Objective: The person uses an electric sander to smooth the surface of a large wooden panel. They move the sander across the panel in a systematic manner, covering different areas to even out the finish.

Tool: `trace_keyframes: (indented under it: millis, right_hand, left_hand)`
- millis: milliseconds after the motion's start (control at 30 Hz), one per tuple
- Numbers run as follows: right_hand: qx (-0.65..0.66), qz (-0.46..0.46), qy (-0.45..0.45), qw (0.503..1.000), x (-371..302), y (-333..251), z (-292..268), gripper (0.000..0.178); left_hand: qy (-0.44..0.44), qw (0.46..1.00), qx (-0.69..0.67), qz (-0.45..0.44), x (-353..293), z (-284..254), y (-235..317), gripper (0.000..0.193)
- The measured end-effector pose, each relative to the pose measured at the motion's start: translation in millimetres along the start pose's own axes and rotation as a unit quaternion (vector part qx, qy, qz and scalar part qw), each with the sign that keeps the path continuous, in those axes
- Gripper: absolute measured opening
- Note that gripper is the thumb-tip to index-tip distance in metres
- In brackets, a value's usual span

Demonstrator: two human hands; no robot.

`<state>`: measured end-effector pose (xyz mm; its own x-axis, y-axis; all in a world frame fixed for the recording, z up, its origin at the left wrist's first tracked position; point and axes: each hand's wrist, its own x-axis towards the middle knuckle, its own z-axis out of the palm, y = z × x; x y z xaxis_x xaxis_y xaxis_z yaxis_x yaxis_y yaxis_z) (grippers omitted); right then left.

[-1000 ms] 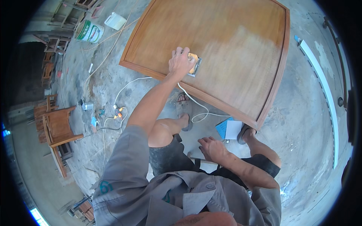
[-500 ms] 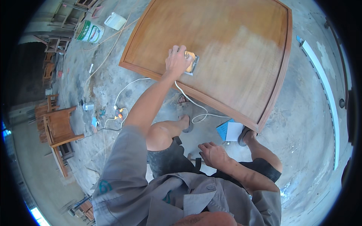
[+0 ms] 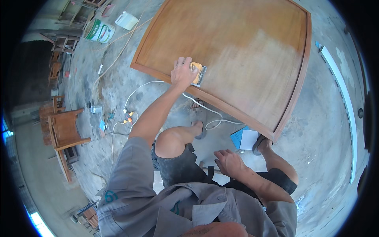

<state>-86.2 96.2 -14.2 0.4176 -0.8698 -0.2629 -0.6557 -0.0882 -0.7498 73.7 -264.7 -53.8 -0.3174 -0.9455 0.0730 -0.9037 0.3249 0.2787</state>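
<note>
My left hand (image 3: 182, 73) is wrapped over a yellow-orange electric sander (image 3: 197, 74). The sander sits flat on a large framed wooden panel (image 3: 221, 35), close to its near raised border. Paler, dull wood spreads across the panel's right and near side, while the left and far wood is a richer brown. A white cord (image 3: 213, 112) hangs below the near edge by the sander. Over my lap my right hand (image 3: 232, 163) hovers with loosely bent fingers apart, holding nothing.
Blue and white sheets (image 3: 246, 139) lie on the floor beside my right foot. Left stand a paint bucket (image 3: 99, 31), a white jug (image 3: 126, 20), a cord connector (image 3: 128, 117) and a wooden chair (image 3: 69, 129). A long pale strip (image 3: 342, 106) lies on the right.
The sander in my left hand has slid toward the panel's near border and a little left. My right hand stays above my lap, and the whole view has shifted slightly.
</note>
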Motion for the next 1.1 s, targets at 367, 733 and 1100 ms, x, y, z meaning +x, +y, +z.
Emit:
trace_keyframes:
  millis: [367, 733, 1100]
  right_hand:
    - [-0.009, 0.029, -0.011, 0.999, -6, 16, 11, 0.021]
    - [0.009, 0.000, 0.007, 1.000, -6, 7, 4, 0.024]
    - [-0.010, 0.023, -0.008, 1.000, -10, 17, 13, 0.021]
  left_hand:
    - [0.025, 0.999, -0.002, 0.035, 79, 15, 24, 0.038]
    - [0.017, 1.000, 0.014, 0.001, 10, 1, -15, 0.037]
    - [0.040, 0.998, 0.011, 0.040, 57, 7, -9, 0.034]
